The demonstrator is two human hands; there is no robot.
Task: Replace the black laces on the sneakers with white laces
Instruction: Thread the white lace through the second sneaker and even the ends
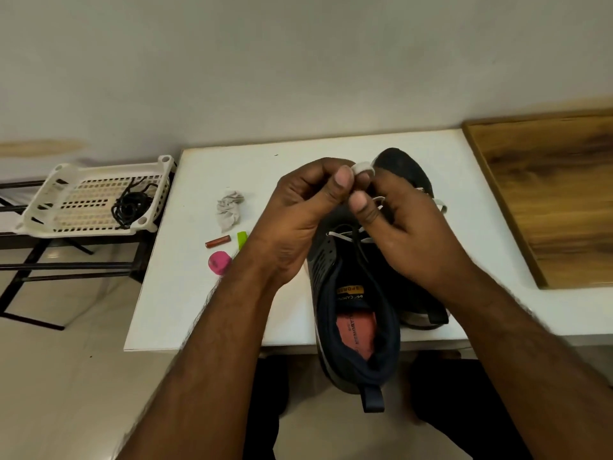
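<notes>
Two hands meet above the near sneaker (355,313), the left hand (305,207) and right hand (408,224) both pinching the white lace (363,167) between thumb and fingertips, likely to guide it through the eyelets. Its heel overhangs the tabletop (185,293) edge, toward the person, for easy reach. Another sneaker (404,171) lies just behind. Removed black laces (131,207) sit aside in a basket (59,180).

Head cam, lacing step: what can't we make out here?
- White lace path through the near sneaker: eyelets hidden by left hand and right hand.
- Far sneaker: mostly behind the right hand.
- Insole print: too small, blurred.
- Wooden board: cut by right edge.
</notes>
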